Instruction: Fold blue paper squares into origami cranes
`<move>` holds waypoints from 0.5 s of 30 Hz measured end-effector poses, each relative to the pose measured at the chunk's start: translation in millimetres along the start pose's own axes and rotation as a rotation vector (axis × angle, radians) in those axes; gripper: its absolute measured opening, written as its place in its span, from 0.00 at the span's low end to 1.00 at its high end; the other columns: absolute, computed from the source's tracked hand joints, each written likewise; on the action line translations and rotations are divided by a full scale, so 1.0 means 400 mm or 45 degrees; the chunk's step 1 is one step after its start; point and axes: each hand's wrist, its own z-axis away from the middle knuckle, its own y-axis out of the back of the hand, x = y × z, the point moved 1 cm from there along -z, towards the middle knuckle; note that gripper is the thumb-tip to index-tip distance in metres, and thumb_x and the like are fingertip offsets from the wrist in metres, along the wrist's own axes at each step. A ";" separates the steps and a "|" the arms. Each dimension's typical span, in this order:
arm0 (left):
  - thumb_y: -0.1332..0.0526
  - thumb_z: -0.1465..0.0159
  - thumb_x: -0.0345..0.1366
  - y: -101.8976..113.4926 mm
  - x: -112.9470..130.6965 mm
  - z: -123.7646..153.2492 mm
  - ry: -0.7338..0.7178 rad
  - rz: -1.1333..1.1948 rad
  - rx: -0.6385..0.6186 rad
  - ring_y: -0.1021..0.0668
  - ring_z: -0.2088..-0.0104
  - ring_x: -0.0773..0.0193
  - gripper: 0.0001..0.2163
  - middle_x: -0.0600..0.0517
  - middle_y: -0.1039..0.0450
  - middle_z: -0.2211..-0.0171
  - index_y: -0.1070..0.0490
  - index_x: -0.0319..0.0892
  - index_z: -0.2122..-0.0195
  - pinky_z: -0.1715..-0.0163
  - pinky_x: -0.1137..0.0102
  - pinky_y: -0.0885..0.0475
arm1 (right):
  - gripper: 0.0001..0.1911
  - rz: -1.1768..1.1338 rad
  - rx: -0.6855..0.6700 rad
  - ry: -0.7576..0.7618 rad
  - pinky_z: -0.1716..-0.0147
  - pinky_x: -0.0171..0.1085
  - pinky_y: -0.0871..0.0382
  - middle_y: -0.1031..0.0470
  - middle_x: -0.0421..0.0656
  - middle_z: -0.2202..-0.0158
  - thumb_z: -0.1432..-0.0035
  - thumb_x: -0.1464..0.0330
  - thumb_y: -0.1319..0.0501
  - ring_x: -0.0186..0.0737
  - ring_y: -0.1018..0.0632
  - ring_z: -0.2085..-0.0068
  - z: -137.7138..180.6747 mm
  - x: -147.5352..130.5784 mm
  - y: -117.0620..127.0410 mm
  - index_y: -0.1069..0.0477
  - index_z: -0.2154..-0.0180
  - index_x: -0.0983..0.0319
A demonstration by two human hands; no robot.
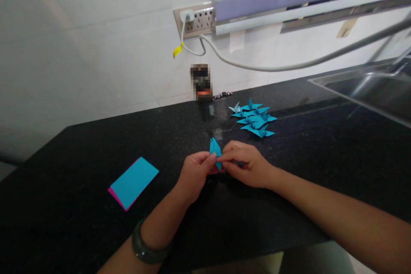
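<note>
Left hand: pinches the folded blue paper, apparently to steady it.
Right hand: meets it from three o'clock; whether fingers grip, cannot tell.
Paper cranes: two o'clock, probably out of the way.
Paper stack: eight o'clock, likely for easy reach.

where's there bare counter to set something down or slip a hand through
Bare countertop lies between the origami paper stack and the left hand, and, more broadly, between the right forearm and the sink. It is crowded behind the right hand, where paper cranes cluster, and where both hands meet at the folded blue paper.
</note>
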 end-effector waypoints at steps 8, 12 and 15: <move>0.41 0.43 0.40 -0.010 0.014 0.007 -0.109 -0.241 0.019 0.29 0.76 0.68 0.11 0.53 0.28 0.79 0.27 0.37 0.76 0.72 0.73 0.35 | 0.11 -0.398 0.023 -0.596 0.75 0.32 0.34 0.27 0.40 0.76 0.47 0.62 0.40 0.33 0.27 0.75 0.001 0.008 -0.022 0.33 0.71 0.63; 0.42 0.41 0.40 -0.009 0.010 0.005 -0.197 -0.371 0.034 0.30 0.77 0.68 0.13 0.54 0.30 0.80 0.29 0.38 0.78 0.73 0.73 0.36 | 0.11 -0.246 0.055 -0.551 0.74 0.32 0.34 0.27 0.41 0.77 0.45 0.64 0.42 0.33 0.27 0.74 -0.001 0.000 -0.021 0.33 0.75 0.63; 0.42 0.42 0.41 -0.009 0.005 0.003 -0.200 -0.376 0.071 0.30 0.77 0.68 0.12 0.54 0.30 0.80 0.29 0.38 0.78 0.73 0.73 0.36 | 0.12 -0.227 0.087 -0.589 0.77 0.31 0.37 0.29 0.40 0.79 0.45 0.63 0.41 0.31 0.30 0.77 0.000 0.000 -0.026 0.33 0.77 0.63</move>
